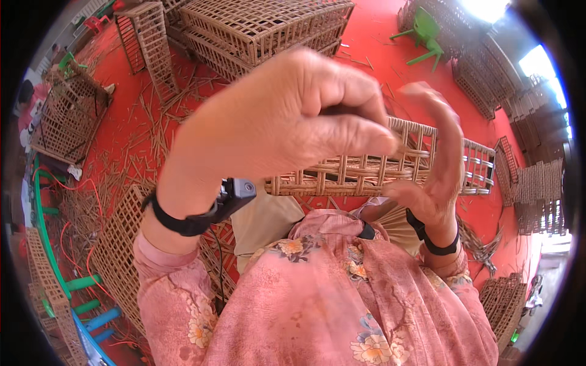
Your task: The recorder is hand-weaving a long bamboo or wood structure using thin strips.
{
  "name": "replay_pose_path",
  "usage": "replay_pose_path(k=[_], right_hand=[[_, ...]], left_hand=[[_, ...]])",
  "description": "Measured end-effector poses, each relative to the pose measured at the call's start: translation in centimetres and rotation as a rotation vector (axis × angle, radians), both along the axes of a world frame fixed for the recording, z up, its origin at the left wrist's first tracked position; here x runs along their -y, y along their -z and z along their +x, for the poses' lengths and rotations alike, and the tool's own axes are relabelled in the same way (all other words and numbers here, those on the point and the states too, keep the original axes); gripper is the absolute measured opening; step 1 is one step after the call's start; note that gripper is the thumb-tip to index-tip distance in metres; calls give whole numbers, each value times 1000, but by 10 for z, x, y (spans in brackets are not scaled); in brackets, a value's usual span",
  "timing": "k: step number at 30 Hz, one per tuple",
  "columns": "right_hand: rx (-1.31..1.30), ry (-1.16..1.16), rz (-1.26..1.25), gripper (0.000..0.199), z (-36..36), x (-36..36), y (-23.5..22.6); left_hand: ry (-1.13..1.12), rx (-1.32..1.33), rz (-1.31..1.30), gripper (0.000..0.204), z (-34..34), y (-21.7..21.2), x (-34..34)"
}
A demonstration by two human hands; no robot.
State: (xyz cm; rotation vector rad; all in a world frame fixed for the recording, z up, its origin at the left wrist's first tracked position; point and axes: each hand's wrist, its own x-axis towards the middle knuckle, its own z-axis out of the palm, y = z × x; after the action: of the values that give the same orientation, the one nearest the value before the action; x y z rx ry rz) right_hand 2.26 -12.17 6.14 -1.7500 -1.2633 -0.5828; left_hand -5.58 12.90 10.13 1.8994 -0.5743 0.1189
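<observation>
My left hand (287, 113) is raised high, over the left part of a brown woven wicker panel (360, 174). Its fingers curl toward the thumb, and what they hold, if anything, is hidden. Beyond its fingertips, my right hand (436, 158) is held up over the panel's right part. The right fingers and thumb stand apart in a wide curve, slightly blurred, with nothing seen between them. The openwork panel lies crosswise just past my knees. Each wrist wears a black band, and a small black device (241, 190) shows by the left one.
Large wicker crates (262, 30) stand ahead on the red floor (372, 36), among scattered cane offcuts (146, 128). A woven panel (113, 244) leans at my left. A green plastic chair (424, 36) is far right, near stacked wicker pieces (540, 189). A person (36, 107) is at far left.
</observation>
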Motion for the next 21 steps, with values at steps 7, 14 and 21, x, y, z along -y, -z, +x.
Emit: replay_pose_path(k=[7, 14, 21], right_hand=[[-572, -213, 10, 32, -4, 27, -31], [-468, 50, -433, 12, 11, 80, -39], [-660, 229, -566, 14, 26, 106, -23]], left_hand=[[-86, 237, -663, 47, -44, -9, -109], [-69, 243, -1298, 43, -67, 115, -172], [-181, 313, -1691, 35, -71, 172, -177]])
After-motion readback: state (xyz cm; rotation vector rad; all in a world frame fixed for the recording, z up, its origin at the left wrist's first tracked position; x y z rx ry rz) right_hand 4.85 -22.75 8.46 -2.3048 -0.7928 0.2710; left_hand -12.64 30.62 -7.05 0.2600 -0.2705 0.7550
